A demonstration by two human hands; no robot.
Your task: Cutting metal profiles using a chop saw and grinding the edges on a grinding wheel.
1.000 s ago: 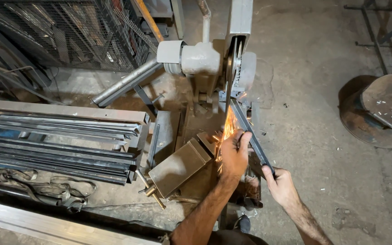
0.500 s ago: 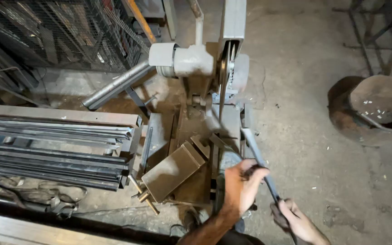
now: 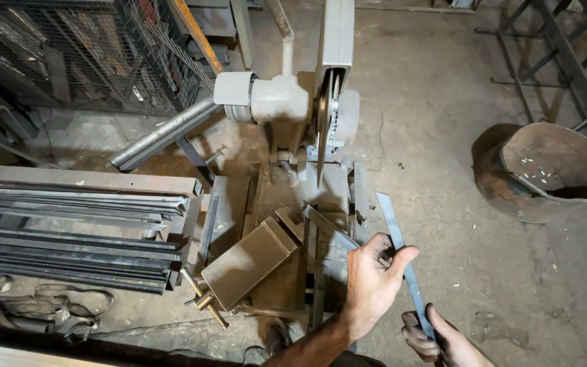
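Observation:
A chop saw sits on the floor with its blade point(image 3: 322, 129) raised and a grey motor point(image 3: 273, 98) to the blade's left. My left hand point(image 3: 374, 280) grips the middle of a long flat steel strip point(image 3: 392, 224). My right hand point(image 3: 437, 340) holds the strip's near end at the bottom edge of the view. The strip's far end lies just right of the saw base point(image 3: 287, 204), clear of the blade. No sparks show.
Left of the saw lies a stack of long steel bars point(image 3: 69, 231). A tan metal block with a brass handle point(image 3: 249, 261) rests on the base. A rusty bucket point(image 3: 552, 170) stands at right, a wire mesh cage point(image 3: 69, 54) at the back left.
A second ago the strip met the blade and threw sparks. The sparks have stopped, and both hands have drawn the strip back and to the right.

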